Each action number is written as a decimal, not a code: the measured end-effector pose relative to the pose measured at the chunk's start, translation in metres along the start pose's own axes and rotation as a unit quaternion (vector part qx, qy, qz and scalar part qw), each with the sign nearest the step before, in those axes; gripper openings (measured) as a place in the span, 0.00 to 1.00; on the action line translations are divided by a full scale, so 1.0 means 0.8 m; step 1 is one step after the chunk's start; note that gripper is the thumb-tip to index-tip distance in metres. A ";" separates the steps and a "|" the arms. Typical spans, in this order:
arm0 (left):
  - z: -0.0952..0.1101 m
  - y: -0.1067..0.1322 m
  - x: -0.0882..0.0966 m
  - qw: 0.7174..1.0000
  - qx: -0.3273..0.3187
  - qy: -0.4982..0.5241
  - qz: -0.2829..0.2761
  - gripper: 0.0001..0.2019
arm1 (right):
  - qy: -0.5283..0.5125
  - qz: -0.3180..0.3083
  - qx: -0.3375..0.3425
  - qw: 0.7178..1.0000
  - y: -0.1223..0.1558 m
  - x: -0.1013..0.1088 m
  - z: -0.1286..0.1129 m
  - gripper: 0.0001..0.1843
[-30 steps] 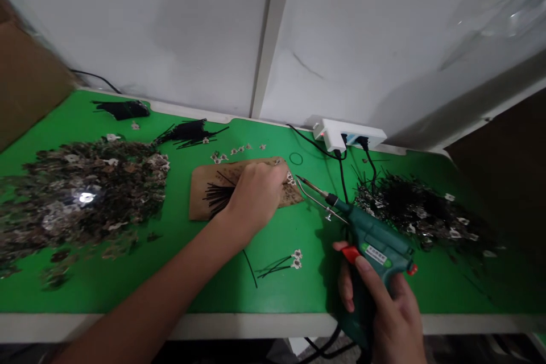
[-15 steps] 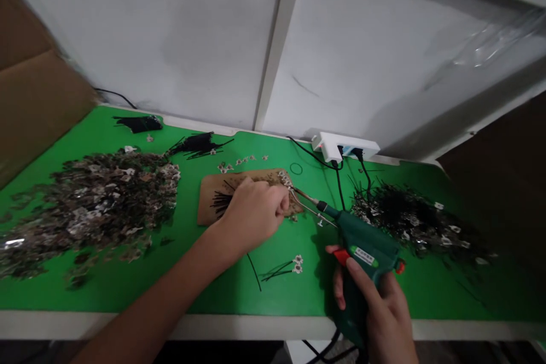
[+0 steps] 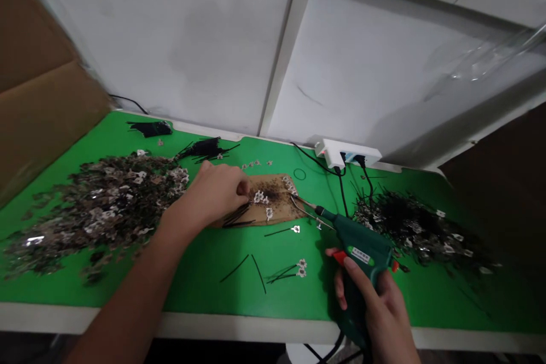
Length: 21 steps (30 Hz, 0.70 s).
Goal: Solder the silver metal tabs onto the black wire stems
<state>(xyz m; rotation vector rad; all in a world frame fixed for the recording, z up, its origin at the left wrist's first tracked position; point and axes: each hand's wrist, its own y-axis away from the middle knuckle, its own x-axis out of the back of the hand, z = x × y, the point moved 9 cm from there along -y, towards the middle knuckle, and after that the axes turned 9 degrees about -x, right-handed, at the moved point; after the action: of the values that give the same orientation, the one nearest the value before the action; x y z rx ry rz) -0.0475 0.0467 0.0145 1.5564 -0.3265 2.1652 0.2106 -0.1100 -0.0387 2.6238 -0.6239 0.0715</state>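
My right hand (image 3: 377, 310) is wrapped round a green soldering gun (image 3: 362, 244), with the thumb by its red trigger. The gun's thin metal tip points left, at the right end of a scorched brown board (image 3: 277, 216). My left hand (image 3: 217, 190) is closed over the board's left part, fingertips together; what they hold, if anything, is hidden. Just right of those fingertips lie small silvery metal pieces (image 3: 259, 198). Black wires (image 3: 236, 215) lie under the hand. In front of the board, a metal piece with a black wire (image 3: 295, 229) rests on the green mat.
A large heap of metal pieces (image 3: 102, 199) spreads on the left, with black wire bundles (image 3: 207, 148) behind it. Wired pieces (image 3: 409, 222) are piled on the right. A white power strip (image 3: 347, 151) with plugged cables stands by the wall. Cardboard (image 3: 38, 85) stands far left.
My left hand has moved left, away from the soldering tip, uncovering the board's middle. A wired metal piece and a loose black wire now lie on the mat. My right hand still grips the gun.
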 end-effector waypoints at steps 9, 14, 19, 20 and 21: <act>0.016 -0.001 -0.007 0.999 -0.027 -0.016 -0.013 0.11 | 0.007 -0.028 -0.021 0.999 -0.007 0.002 0.006 0.24; 0.016 -0.003 -0.016 0.998 -0.050 0.003 -0.040 0.11 | -0.003 -0.026 -0.012 1.000 -0.008 0.002 0.008 0.22; 0.016 -0.003 -0.021 0.997 -0.059 0.023 -0.046 0.10 | 0.001 -0.027 -0.004 1.000 -0.009 0.003 0.008 0.22; 0.016 -0.003 -0.020 0.997 -0.063 0.030 -0.044 0.10 | 0.002 -0.028 -0.005 1.000 -0.009 0.003 0.007 0.22; 0.016 -0.002 -0.019 0.996 -0.065 0.039 -0.039 0.09 | 0.001 -0.027 -0.007 1.000 -0.008 0.002 0.007 0.22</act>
<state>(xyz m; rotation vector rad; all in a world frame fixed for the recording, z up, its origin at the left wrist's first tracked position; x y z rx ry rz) -0.0320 0.0392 0.0046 1.3868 -0.3684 2.0947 0.2150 -0.1077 -0.0461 2.6239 -0.5509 0.0543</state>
